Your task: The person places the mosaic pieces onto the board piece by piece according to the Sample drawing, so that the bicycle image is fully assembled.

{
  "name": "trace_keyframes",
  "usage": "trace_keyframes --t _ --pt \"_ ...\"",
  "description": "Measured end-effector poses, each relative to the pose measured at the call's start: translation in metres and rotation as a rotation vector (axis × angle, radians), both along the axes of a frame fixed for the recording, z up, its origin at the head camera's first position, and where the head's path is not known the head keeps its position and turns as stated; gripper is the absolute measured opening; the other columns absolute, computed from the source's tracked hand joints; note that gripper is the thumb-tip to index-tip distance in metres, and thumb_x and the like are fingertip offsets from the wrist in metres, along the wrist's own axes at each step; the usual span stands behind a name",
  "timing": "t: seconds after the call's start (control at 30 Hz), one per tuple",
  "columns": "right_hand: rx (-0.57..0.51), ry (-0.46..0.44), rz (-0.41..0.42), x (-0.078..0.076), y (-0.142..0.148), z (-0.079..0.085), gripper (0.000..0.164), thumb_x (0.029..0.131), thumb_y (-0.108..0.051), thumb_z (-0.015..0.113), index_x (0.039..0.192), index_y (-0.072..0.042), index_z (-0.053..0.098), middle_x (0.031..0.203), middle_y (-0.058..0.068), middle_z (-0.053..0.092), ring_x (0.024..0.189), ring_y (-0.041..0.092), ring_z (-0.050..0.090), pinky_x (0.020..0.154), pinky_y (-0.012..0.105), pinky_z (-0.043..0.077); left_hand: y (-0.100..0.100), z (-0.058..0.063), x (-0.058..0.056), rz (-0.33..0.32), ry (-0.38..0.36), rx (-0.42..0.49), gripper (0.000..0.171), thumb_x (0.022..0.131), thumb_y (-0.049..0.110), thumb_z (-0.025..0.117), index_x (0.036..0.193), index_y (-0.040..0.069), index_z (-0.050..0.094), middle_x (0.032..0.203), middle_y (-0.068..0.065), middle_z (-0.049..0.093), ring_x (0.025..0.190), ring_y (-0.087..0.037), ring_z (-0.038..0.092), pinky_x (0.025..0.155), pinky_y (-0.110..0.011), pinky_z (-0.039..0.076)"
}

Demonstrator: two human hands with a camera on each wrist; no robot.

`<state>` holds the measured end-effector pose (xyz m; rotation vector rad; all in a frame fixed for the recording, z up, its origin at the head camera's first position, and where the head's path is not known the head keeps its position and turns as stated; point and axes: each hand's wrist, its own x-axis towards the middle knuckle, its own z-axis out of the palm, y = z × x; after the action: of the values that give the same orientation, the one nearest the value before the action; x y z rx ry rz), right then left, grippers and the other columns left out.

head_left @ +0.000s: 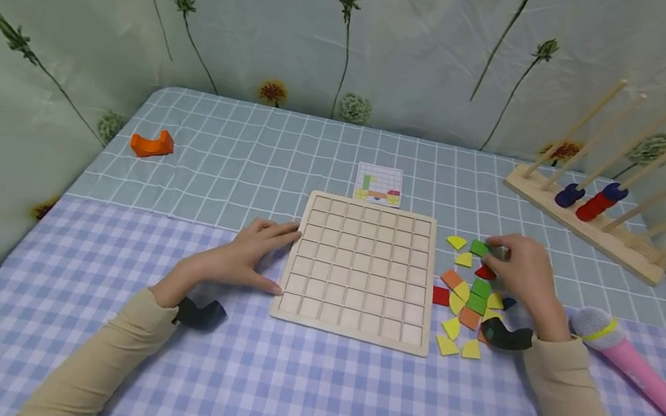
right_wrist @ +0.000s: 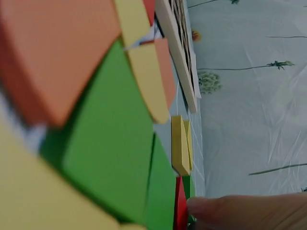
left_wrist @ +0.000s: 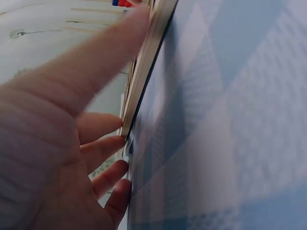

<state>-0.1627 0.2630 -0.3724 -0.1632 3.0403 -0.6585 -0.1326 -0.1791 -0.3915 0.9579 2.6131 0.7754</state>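
A wooden grid board [head_left: 363, 265] lies on the checked cloth, its cells bare. My left hand [head_left: 244, 255] rests at its left edge, fingers spread and fairly straight; in the left wrist view the thumb [left_wrist: 112, 52] and fingertips lie along the board's side [left_wrist: 144, 72]. At the far end of the loose pieces, my right hand [head_left: 526, 268] pinches a green square block [head_left: 478, 248] between thumb and forefinger. A red piece [head_left: 485, 272] lies just below it, close by the thumb [right_wrist: 225, 211] in the right wrist view. The other right fingers are hidden there.
Several yellow quarter-round pieces [head_left: 447, 346], orange squares [head_left: 469, 318] and green squares [head_left: 481, 288] lie right of the board. Behind it is a pattern card [head_left: 380, 179]. A peg abacus [head_left: 633, 250] and pink microphone [head_left: 645, 374] stand and lie at right; an orange object [head_left: 152, 145] lies far left.
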Motion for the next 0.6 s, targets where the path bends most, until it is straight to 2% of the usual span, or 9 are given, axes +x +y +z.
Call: trace_keyframes --t 0.23,0.37,0.47,0.6 --pt "0.002 0.029 0.037 -0.004 -0.003 -0.009 0.035 0.083 -0.012 0.066 0.113 0.008 0.064 0.095 0.024 0.062 0.074 0.027 0.047 0.061 0.03 0.036 -0.002 -0.007 -0.001 0.015 0.027 0.02 0.098 0.069 0.036 0.081 0.147 0.005 0.03 0.156 -0.012 0.022 0.131 -0.032 0.024 0.104 -0.054 0.024" --pt "0.037 0.068 0.05 -0.004 -0.004 -0.009 0.036 0.083 -0.014 0.067 0.11 0.009 0.065 0.099 0.028 0.063 0.08 0.033 0.054 0.069 0.042 0.044 -0.001 -0.012 -0.001 0.022 0.07 0.035 0.099 0.068 0.038 0.081 0.147 0.006 0.03 0.155 -0.012 0.024 0.13 -0.032 0.024 0.103 -0.054 0.021" --pt "0.055 0.091 0.045 -0.002 -0.006 -0.005 0.035 0.083 -0.015 0.067 0.109 0.009 0.066 0.1 0.028 0.063 0.084 0.035 0.056 0.073 0.046 0.046 0.001 -0.016 0.001 0.033 0.094 0.022 0.1 0.069 0.044 0.079 0.148 0.008 0.029 0.155 -0.011 0.025 0.132 -0.033 0.023 0.101 -0.056 0.02" --pt "0.057 0.155 0.069 0.001 -0.013 0.002 0.033 0.081 -0.015 0.07 0.105 0.007 0.068 0.096 0.025 0.065 0.071 0.027 0.051 0.06 0.034 0.042 0.002 -0.019 0.003 0.046 0.105 0.01 0.1 0.069 0.047 0.078 0.148 0.011 0.029 0.156 -0.01 0.025 0.133 -0.033 0.022 0.099 -0.057 0.021"
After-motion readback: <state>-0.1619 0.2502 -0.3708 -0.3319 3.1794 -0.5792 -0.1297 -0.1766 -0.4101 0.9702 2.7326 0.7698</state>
